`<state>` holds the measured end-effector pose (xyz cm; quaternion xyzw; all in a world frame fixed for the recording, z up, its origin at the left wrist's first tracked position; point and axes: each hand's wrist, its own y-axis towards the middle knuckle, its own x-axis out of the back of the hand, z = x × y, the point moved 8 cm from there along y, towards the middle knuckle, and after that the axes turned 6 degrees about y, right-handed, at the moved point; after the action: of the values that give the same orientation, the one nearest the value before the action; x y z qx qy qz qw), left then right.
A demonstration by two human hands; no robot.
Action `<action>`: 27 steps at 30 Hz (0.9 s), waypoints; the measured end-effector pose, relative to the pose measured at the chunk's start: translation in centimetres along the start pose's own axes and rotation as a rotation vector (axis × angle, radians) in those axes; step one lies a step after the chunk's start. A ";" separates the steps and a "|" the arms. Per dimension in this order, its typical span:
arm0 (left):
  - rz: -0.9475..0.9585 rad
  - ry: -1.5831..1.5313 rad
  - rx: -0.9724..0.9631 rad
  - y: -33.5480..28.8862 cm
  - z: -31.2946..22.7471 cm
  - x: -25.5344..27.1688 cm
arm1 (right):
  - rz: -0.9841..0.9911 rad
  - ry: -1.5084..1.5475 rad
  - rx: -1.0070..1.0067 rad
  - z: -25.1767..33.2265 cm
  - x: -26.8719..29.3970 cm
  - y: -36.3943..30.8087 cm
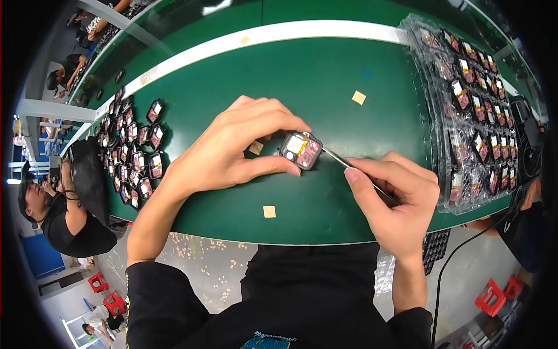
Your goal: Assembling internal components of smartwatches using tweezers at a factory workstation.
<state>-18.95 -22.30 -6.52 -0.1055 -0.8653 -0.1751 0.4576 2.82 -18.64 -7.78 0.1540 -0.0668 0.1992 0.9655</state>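
Observation:
A small black watch case [301,150], its inside with a white block and a reddish circuit board facing up, sits over the green table in front of me. My left hand [244,142] grips it by its edges between thumb and fingers. In my right hand [395,200] is a pair of thin metal tweezers [335,156], held like a pen. Their tip reaches the right edge of the case; whether it touches cannot be made out. Small cream paper squares [269,212] lie on the table around my hands.
Many similar watch cases [138,160] are spread at the left of the green table [215,218]. Stacked clear plastic trays [444,116] filled with such cases stand at the right. A white strip [279,30] crosses the far side. Co-workers [72,218] sit nearby; red stools [490,298] stand on the floor.

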 end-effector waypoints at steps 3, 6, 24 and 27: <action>0.065 -0.013 -0.073 0.0 -0.5 -0.9 | 0.078 -0.040 0.032 -0.3 -0.4 0.1; 0.056 -0.042 -0.085 0.1 -0.3 -1.3 | 0.119 -0.086 0.065 -0.3 -1.0 0.4; 0.051 -0.021 -0.064 0.3 -0.1 -1.4 | 0.075 -0.265 0.209 0.7 -1.2 -0.2; 0.046 -0.025 -0.076 0.4 -0.2 -1.3 | 0.063 -0.260 0.238 0.6 -1.4 -0.3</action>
<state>-17.98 -22.04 -7.40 -0.1448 -0.8610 -0.1961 0.4464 1.63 -19.62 -7.54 0.2894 -0.1720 0.2143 0.9169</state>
